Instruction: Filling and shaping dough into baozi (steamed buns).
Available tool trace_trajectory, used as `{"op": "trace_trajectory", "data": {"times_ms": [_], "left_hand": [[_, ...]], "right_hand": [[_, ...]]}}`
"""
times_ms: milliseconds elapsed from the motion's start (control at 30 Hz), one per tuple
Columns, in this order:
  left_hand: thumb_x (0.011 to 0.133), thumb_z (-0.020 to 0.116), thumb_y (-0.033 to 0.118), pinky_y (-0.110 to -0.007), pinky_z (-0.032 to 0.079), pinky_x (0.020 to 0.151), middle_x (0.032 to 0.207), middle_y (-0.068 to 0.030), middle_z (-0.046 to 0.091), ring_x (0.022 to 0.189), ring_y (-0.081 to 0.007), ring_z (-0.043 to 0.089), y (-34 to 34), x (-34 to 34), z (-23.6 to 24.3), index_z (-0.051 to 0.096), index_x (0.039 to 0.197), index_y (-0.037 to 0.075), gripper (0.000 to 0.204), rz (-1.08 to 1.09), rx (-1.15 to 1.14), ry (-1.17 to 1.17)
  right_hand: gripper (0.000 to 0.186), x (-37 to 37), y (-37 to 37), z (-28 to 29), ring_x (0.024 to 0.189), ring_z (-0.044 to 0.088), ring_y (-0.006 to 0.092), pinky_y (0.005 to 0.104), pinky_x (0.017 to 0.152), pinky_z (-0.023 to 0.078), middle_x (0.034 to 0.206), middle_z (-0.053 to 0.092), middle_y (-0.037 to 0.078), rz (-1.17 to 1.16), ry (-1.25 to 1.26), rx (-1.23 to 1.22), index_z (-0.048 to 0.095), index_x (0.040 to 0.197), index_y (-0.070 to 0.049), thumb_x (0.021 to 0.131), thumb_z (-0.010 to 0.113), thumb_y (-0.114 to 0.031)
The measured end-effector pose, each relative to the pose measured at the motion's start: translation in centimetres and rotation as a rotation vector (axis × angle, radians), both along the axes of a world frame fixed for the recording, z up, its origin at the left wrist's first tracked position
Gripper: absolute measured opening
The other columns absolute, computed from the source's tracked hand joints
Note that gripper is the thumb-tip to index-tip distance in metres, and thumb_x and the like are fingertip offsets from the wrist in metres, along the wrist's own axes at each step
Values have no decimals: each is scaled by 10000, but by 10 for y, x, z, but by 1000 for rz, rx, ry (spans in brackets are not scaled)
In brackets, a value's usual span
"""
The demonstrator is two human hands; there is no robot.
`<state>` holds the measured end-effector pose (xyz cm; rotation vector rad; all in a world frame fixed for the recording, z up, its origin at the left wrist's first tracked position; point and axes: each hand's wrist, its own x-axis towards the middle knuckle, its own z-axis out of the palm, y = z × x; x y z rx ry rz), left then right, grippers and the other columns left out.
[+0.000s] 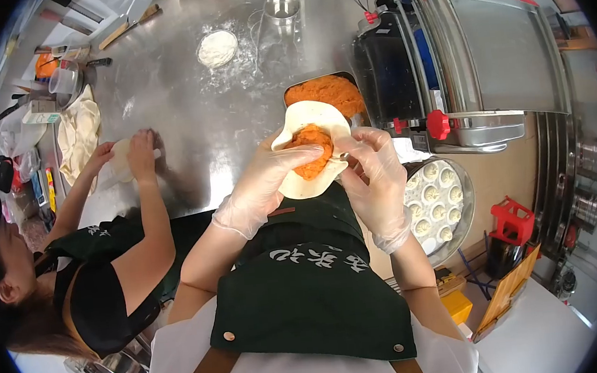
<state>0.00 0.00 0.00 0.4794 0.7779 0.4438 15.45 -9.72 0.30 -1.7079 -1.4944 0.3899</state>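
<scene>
A round dough wrapper (pixel 308 112) lies across my gloved left hand (pixel 259 179), with an orange mound of filling (pixel 313 145) at its middle. My left thumb presses on that filling while the fingers support the wrapper from below. On the other side, my gloved right hand (pixel 375 172) pinches the wrapper's right edge between thumb and fingers. Just beyond the wrapper stands a metal tray of orange filling (pixel 326 92), partly hidden by the dough.
A dough-rolling machine (pixel 507 54) stands at the right. Below it sits a round pan (pixel 464 225) of several pleated buns. Flour (pixel 217 48) and a metal cup (pixel 281 7) are on the steel table (pixel 170 98). At left, a co-worker (pixel 107 274) handles dough (pixel 122 161).
</scene>
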Motion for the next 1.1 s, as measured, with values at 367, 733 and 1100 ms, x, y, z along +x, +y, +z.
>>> {"op": "trace_trajectory", "data": {"times_ms": [367,733,1100], "left_hand": [[828,731,23,-289,555,878,1122,-149,641,1028,-197,661,0,5,-3,443,1302,-56,561,-42,79,8],[811,751,43,-308,555,862,1096,-134,636,1001,-190,658,2,6,10,514,1225,-64,489,-83,123,116],[850,712,84,-288,484,965,1117,-69,651,1042,-157,624,11,5,9,558,1250,-26,442,-212,186,-58]], "right_hand": [[316,-15,-1,6,657,653,208,290,575,504,864,654,102,-213,278,-74,612,1025,-50,745,696,70],[222,-11,-7,-3,705,656,155,247,619,512,848,669,105,-100,322,-73,626,972,-5,777,698,73],[163,-4,-8,3,672,639,91,234,618,519,821,684,90,39,51,43,655,956,20,805,681,76]]}}
